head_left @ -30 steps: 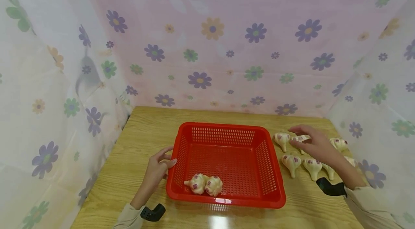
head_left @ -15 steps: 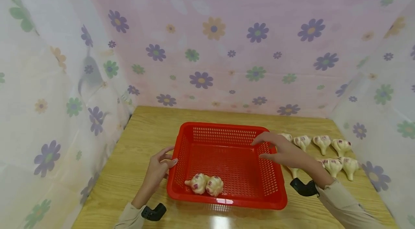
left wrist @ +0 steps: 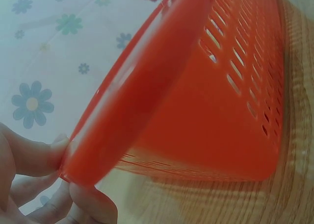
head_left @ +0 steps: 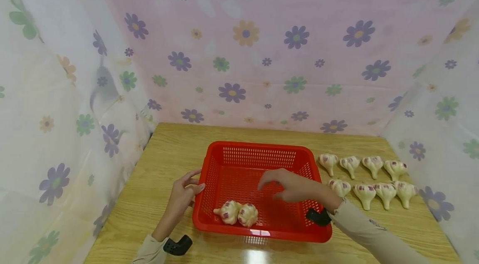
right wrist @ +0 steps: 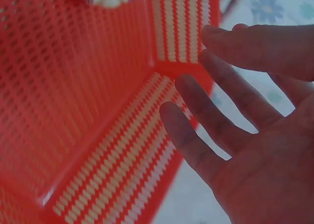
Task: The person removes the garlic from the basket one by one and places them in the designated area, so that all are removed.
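Note:
A red plastic basket with slotted walls stands on the table. My left hand grips its left rim, thumb on top; the left wrist view shows the thumb and fingers pinching the rim. Over the inside of the basket hovers my right hand, its fingers spread and slightly bent, holding nothing. Two garlic bulbs, one with its stem to the left and a rounder bulb, lie side by side in the basket's near left corner.
Right of the basket, several more garlic bulbs lie in two rows on the wooden table. Flowered cloth closes off the back and both sides. Each wrist wears a black band piece.
My right hand has swept left, from above the garlic bulbs on the table, across the right rim, to above the basket. My left hand and the basket have stayed put.

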Demonstrator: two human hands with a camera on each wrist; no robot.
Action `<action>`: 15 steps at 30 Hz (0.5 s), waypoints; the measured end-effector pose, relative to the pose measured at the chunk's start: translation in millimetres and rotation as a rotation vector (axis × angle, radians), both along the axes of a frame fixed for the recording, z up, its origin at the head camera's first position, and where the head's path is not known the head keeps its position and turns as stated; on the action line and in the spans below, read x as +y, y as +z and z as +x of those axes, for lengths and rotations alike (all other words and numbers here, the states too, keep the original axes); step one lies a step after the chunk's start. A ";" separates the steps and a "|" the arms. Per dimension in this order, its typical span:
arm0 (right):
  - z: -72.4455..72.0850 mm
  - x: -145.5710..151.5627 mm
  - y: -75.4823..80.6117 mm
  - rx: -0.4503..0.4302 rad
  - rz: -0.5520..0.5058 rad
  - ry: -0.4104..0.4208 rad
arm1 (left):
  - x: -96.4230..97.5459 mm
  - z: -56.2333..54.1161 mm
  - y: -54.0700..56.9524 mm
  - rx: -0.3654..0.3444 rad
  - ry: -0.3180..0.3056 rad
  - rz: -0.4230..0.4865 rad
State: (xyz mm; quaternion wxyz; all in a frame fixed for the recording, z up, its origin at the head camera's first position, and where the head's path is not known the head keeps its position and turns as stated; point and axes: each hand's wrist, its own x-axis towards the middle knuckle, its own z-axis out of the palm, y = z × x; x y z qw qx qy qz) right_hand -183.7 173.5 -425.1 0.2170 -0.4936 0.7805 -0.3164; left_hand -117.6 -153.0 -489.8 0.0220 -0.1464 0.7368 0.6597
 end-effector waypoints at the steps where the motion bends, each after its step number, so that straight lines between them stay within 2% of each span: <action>1: 0.2 -5.5 -2.5 -0.008 0.013 0.014 | 0.1 0.4 0.2 0.002 -0.001 0.000; 7: 3.5 -38.0 -17.1 -0.053 0.098 0.101 | -0.3 0.5 -0.4 0.003 -0.003 -0.006; 15: 5.1 -66.5 -34.1 -0.041 0.136 0.240 | -0.8 -0.5 0.1 0.001 -0.001 -0.008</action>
